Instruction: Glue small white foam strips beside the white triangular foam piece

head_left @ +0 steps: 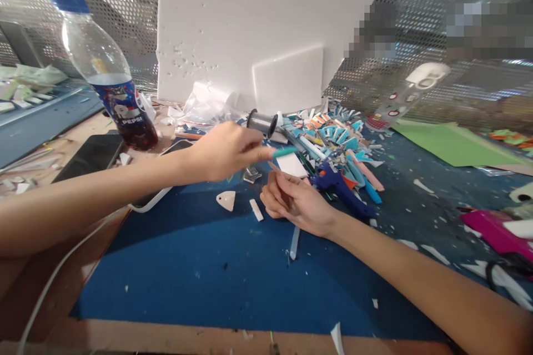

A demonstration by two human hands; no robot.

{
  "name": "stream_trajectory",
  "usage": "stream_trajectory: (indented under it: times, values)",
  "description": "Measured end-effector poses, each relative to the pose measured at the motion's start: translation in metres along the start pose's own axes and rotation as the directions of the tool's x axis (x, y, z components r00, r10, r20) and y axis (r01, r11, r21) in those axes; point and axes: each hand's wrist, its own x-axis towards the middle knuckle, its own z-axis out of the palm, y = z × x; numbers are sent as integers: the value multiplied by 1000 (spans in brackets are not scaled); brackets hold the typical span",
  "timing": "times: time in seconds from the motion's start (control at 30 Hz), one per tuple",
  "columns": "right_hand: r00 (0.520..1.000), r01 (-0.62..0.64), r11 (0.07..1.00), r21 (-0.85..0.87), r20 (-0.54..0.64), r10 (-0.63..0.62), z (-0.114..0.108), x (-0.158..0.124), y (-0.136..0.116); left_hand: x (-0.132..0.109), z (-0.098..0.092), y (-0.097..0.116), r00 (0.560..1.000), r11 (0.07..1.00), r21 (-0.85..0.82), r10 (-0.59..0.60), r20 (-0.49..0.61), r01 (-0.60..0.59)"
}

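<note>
My left hand (229,150) reaches in over the blue mat (187,266), its fingers pinched together. From its fingertips a blurred teal stick (285,151) points to the right; its kind is not clear. My right hand (297,199) is just below, palm partly up and fingers curled. A small thin piece (273,166) shows between its thumb and finger, too small to name. On the mat near the hands lie a white rounded-triangle piece with a hole (226,201), a white strip (256,210) and a translucent stick (295,244).
A Pepsi bottle (116,83) and a dark phone (89,158) stand at the left. Behind the hands are a spool (261,123), a heap of cut scraps (333,127) and a blue glue gun (341,188). Green sheets (453,144) and a magenta tool (495,230) lie right.
</note>
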Motion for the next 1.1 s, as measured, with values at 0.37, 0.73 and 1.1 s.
stream_trajectory:
  times: [0.37, 0.73, 1.1]
  values:
    - [996, -21, 995, -102, 87, 30, -1, -1, 0, 2, -1, -3, 998, 973, -221, 64, 11, -60]
    - [994, -35, 994, -100, 99, 45, -4, 0, 0, 2, 4, -5, 999, 994, -110, -26, 31, 29]
    - [990, -110, 990, -93, 76, 117, -6, -3, 2, -35, 18, 29, 999, 983, 181, 20, 48, -28]
